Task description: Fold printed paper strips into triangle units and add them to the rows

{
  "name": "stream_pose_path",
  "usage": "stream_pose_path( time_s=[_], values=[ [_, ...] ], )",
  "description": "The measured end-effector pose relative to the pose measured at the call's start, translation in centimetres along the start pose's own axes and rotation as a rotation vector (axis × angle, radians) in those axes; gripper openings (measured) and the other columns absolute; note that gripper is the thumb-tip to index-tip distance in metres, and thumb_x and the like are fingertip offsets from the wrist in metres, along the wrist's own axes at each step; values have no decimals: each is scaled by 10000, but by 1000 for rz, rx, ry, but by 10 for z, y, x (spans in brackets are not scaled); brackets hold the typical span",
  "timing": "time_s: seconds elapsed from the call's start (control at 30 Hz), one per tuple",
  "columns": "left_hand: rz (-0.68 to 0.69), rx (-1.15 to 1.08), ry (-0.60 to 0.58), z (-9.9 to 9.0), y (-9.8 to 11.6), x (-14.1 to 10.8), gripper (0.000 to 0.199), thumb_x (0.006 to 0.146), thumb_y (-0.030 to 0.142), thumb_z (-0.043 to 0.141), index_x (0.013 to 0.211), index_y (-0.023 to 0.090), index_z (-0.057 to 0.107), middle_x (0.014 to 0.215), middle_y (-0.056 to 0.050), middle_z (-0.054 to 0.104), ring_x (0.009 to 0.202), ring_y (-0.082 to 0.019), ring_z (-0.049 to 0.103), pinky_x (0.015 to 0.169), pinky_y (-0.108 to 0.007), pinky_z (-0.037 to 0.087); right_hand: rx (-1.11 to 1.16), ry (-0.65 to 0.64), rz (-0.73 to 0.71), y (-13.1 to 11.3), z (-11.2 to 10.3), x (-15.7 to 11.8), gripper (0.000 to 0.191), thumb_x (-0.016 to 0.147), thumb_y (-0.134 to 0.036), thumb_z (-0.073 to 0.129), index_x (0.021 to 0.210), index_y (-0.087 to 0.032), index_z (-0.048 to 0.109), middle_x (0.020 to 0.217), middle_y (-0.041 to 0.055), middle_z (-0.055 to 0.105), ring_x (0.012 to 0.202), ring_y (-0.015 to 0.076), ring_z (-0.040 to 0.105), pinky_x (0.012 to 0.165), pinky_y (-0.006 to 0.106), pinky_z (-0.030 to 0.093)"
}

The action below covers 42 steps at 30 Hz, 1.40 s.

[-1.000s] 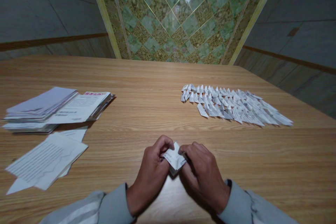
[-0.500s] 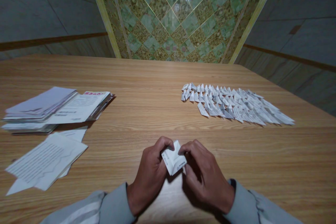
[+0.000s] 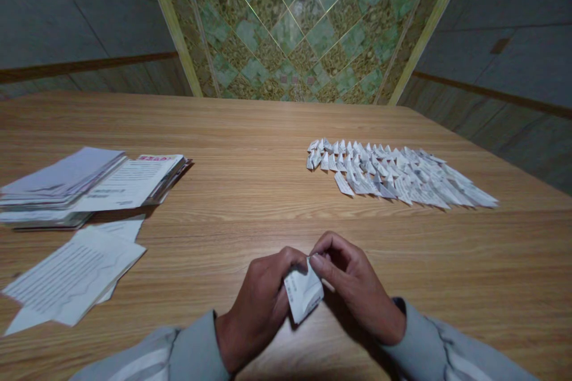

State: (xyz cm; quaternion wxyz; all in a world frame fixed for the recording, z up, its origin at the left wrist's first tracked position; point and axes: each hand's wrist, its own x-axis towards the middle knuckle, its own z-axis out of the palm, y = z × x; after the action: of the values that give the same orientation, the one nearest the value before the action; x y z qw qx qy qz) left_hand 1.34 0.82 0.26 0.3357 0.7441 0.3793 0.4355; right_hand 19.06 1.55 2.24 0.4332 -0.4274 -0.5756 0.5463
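Between my hands is a small folded piece of white printed paper point(image 3: 304, 294), held just above the table near its front. My left hand point(image 3: 263, 286) grips its left side, thumb on top and fingers hidden underneath. With thumb and index finger, my right hand point(image 3: 353, 280) pinches the paper's upper right corner. To the far right stand several rows of small folded paper pieces point(image 3: 393, 172) with pointed tips, made of similar printed paper.
A stack of papers and booklets point(image 3: 120, 184) lies at the left of the wooden table point(image 3: 241, 190). In front of it are loose printed sheets point(image 3: 75, 274), overlapping at angles. A tiled wall point(image 3: 290, 30) rises behind the table.
My right hand has moved from the folded paper's right side up to its top corner. The paper has turned and dropped slightly, with my left hand still on it.
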Motion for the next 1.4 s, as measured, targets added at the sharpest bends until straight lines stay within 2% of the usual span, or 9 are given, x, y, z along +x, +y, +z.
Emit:
stream_pose_path(
  time_s=[0.17,0.23,0.3,0.47,0.7,0.9,1.07,1.2,1.4],
  values=[
    [-279,-311,42,-2,9,10,134,946,215,493,1051,233,575,1011,-25,691,953,-181,654,798,-262,496,34,86,-24,3,-3,4,260,879,-418,646,793,-184,569,725,-20,536,687,129,485,630,245,398],
    [-322,-355,33,-4,11,13,172,972,267,454,1023,214,610,999,-39,693,973,-197,643,832,-286,487,6,105,-39,5,-4,5,245,886,-408,640,805,-186,574,731,-19,546,687,130,493,631,246,404],
    [-339,-322,10,-5,11,15,208,968,315,475,983,195,645,935,-45,691,910,-201,638,803,-292,481,-45,107,-66,6,-4,5,228,896,-393,631,812,-187,583,740,-16,554,690,132,500,631,247,408],
    [-300,-157,29,-4,11,17,133,891,289,609,854,182,680,827,-27,664,802,-182,612,727,-278,455,-125,84,-116,7,-3,2,185,908,-339,613,803,-187,592,757,-11,567,717,136,524,643,246,414],
    [-244,-82,72,-4,9,16,147,893,235,599,781,181,678,765,-12,654,748,-161,606,693,-261,435,-110,51,-63,4,-4,3,176,895,-330,620,811,-176,634,749,1,614,719,144,555,656,249,437],
    [-235,-51,93,-4,10,15,181,891,234,610,731,179,676,715,-4,634,699,-150,591,654,-249,423,-125,59,-90,3,-6,3,218,895,-340,622,756,-172,630,701,0,610,675,142,551,630,253,429],
    [-201,-27,91,-4,12,15,185,886,224,618,720,177,684,701,-6,627,690,-147,591,645,-248,416,-196,17,-95,3,-9,4,168,891,-338,625,848,-180,664,789,19,634,762,163,573,687,272,433],
    [-168,-17,77,-4,12,15,182,884,237,629,726,178,699,686,-7,620,680,-147,588,634,-249,410,-239,33,-124,3,-9,3,175,880,-317,641,768,-183,656,731,6,613,735,156,563,669,267,417],
    [-275,-82,65,-7,10,19,145,848,231,640,723,173,685,702,-10,647,675,-151,590,627,-244,433,-215,50,-126,3,-13,6,194,877,-322,633,748,-177,638,708,2,599,700,148,549,651,262,421]
  ],
)
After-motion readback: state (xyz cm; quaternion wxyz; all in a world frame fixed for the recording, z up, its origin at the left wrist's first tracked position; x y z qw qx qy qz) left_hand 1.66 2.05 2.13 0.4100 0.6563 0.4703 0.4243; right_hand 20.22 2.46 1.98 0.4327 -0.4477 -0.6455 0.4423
